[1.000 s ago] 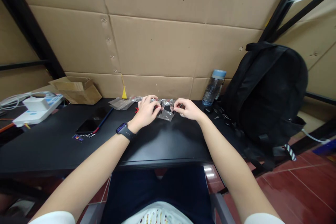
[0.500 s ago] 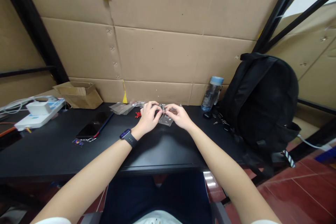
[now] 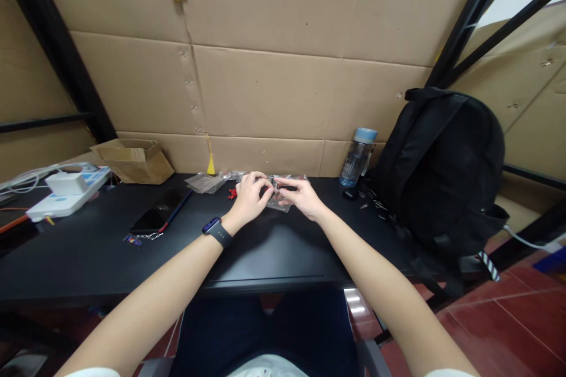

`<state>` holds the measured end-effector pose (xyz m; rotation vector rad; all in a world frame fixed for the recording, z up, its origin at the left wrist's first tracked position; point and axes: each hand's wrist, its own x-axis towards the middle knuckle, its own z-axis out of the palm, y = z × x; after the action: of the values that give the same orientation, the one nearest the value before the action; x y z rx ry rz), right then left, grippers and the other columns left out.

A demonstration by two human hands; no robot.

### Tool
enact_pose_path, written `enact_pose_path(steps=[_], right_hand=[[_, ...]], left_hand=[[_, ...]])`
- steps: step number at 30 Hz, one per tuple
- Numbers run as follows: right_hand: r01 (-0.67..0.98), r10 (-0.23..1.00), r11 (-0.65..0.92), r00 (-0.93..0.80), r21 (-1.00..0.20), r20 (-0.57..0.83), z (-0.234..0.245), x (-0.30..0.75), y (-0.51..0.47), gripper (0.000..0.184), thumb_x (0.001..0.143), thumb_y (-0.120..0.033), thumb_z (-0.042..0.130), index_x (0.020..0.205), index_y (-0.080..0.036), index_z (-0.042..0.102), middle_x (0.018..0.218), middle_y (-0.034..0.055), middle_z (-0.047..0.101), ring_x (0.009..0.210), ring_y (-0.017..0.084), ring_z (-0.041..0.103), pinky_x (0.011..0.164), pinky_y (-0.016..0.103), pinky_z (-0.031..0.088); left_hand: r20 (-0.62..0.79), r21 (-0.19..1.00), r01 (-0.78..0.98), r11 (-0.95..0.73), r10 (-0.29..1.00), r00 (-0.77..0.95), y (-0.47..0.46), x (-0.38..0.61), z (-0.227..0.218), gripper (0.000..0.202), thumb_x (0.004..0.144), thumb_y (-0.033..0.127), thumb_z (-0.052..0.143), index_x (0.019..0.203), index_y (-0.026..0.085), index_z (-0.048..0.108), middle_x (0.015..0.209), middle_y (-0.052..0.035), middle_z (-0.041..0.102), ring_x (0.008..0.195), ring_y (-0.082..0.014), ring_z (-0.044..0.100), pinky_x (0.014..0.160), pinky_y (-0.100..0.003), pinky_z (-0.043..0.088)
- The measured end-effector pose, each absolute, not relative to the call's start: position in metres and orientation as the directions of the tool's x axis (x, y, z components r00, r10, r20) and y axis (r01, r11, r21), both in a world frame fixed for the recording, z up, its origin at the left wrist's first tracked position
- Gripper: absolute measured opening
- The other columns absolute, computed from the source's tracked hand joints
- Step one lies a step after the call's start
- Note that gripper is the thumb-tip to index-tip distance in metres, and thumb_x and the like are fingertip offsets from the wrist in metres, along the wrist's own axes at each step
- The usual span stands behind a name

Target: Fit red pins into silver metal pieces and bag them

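Observation:
My left hand (image 3: 253, 197) is closed in a pinch over the black table, a dark watch on its wrist. Between its fingertips is a small shiny piece (image 3: 276, 188), too small to name. My right hand (image 3: 302, 196) meets it from the other side, index finger stretched straight and thumb near the piece; its other fingers are partly hidden. Beneath both hands lies a clear plastic bag (image 3: 280, 207). Several small red parts (image 3: 232, 193) rest just left of my left hand.
More clear bags (image 3: 206, 182) lie along the cardboard wall. To the left are a phone (image 3: 154, 215), a cardboard box (image 3: 137, 164) and a power strip (image 3: 66, 194). A water bottle (image 3: 357, 157), keys (image 3: 378, 206) and a black backpack (image 3: 446, 182) stand or lie on the right.
My right index finger has straightened from its curled pinch, and the right fingers have shifted around the small piece. My left hand keeps its pinch in almost the same place.

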<state>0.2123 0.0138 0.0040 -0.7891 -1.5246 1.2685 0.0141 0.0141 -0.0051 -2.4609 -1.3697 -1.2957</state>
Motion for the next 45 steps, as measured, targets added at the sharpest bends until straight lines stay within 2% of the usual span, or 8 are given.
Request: enact_pose_path(steps=[5,11,19,24,29,34,39,45], right_hand=[[-0.071,0.915,0.232,-0.321,-0.970,0.242,0.002,0.215,0.014,0.055,0.071,-0.031,0.086,0.124,-0.021,0.074,0.098,0.0063,0.077,0.083,0.020,0.074,0.083,0.039,0.065],[-0.019,0.899,0.266,-0.356,-0.964,0.255,-0.001,0.216,0.016,0.077,0.059,-0.024,0.093,0.132,-0.024,0.069,0.124,0.0070,0.073,0.094,0.021,0.075,0.095,0.043,0.060],[0.023,0.882,0.337,-0.358,-0.941,0.307,0.000,0.217,0.018,0.067,0.062,-0.022,0.090,0.127,-0.022,0.071,0.132,0.0084,0.069,0.096,0.020,0.074,0.097,0.039,0.059],[0.069,0.847,0.388,-0.419,-0.919,0.327,0.003,0.229,0.022,0.066,0.062,-0.021,0.089,0.125,-0.022,0.071,0.140,0.0102,0.063,0.096,0.021,0.074,0.094,0.038,0.060],[0.095,0.829,0.422,-0.444,-0.902,0.341,0.007,0.241,0.027,0.071,0.062,-0.019,0.088,0.130,-0.023,0.067,0.135,0.0107,0.066,0.099,0.021,0.073,0.094,0.040,0.059],[0.194,0.834,0.477,-0.407,-0.857,0.373,0.011,0.254,0.032,0.056,0.061,-0.018,0.088,0.114,-0.018,0.071,0.120,0.0100,0.071,0.105,0.022,0.070,0.094,0.039,0.058],[0.348,0.851,0.464,-0.431,-0.815,0.300,0.009,0.265,0.037,0.058,0.057,-0.017,0.089,0.113,-0.016,0.072,0.108,0.0089,0.072,0.090,0.019,0.071,0.082,0.036,0.061],[0.356,0.810,0.504,-0.511,-0.787,0.288,0.009,0.263,0.035,0.057,0.059,-0.019,0.088,0.113,-0.016,0.073,0.106,0.0080,0.073,0.088,0.018,0.070,0.078,0.031,0.061]], left_hand=[[0.641,0.395,0.714,-0.578,0.730,0.237,0.014,0.015,-0.005,0.019,0.097,0.038,0.058,0.095,0.026,0.072,0.122,-0.0067,0.061,0.117,-0.0272,0.051,0.096,-0.045,0.040],[0.604,0.441,0.703,-0.559,0.764,0.228,0.012,0.016,-0.003,0.019,0.096,0.038,0.059,0.093,0.025,0.073,0.119,-0.0063,0.063,0.116,-0.0270,0.053,0.096,-0.044,0.041],[0.459,0.599,0.607,-0.522,0.845,0.273,0.030,0.000,-0.005,0.028,0.098,0.028,0.041,0.105,0.025,0.069,0.113,-0.0020,0.073,0.110,-0.0230,0.064,0.101,-0.040,0.045],[0.357,0.422,0.613,-0.668,0.744,0.565,0.047,-0.014,-0.024,0.043,0.088,0.019,0.046,0.126,0.026,0.065,0.132,-0.0046,0.067,0.125,-0.0239,0.058,0.110,-0.041,0.043],[0.269,0.395,0.562,-0.727,0.676,0.686,0.043,-0.013,-0.024,0.046,0.083,0.013,0.044,0.114,0.031,0.073,0.124,-0.0007,0.072,0.124,-0.0222,0.058,0.111,-0.042,0.042],[0.233,0.433,0.524,-0.733,0.653,0.721,0.035,-0.010,-0.018,0.053,0.078,0.007,0.044,0.117,0.029,0.071,0.122,-0.0008,0.073,0.115,-0.0207,0.065,0.105,-0.036,0.048],[0.259,0.341,0.536,-0.773,0.625,0.737,0.029,-0.005,-0.020,0.043,0.083,0.014,0.051,0.120,0.025,0.070,0.118,-0.0067,0.072,0.108,-0.0231,0.068,0.098,-0.035,0.051],[0.218,0.339,0.511,-0.790,0.595,0.774,0.023,-0.008,-0.012,0.047,0.077,0.020,0.064,0.122,0.030,0.072,0.118,-0.0044,0.071,0.106,-0.0232,0.070,0.097,-0.031,0.051]])
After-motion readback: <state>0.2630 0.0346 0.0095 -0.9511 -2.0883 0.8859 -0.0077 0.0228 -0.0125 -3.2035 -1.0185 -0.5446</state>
